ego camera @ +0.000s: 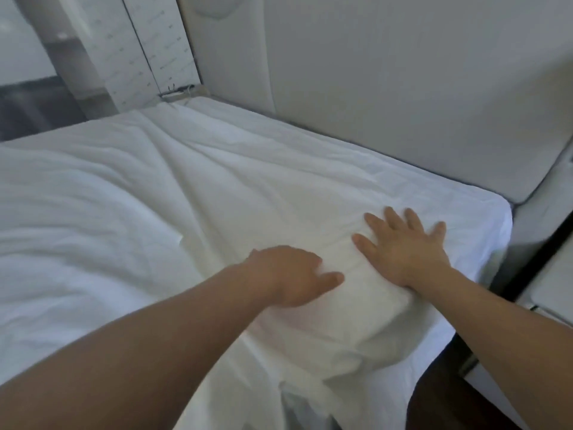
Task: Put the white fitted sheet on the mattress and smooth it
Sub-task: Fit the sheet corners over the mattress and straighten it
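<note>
While one white fitted sheet (217,187) covers the mattress, left hand (291,274) and right hand (403,246) press flat, fingers spread.

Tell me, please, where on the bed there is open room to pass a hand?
Open sheet runs between the headboard and both hands, and across the left side. It is crowded near the right corner: left hand, right hand, bunched folds below.

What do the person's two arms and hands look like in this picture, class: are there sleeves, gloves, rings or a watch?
Both forearms are bare up to the frame edge, so no sleeves show. The left hand and the right hand wear no gloves. No watch or bracelet shows at either wrist, and no rings are visible on the fingers, though the picture is somewhat soft. No markings or cables appear on either arm.
</note>
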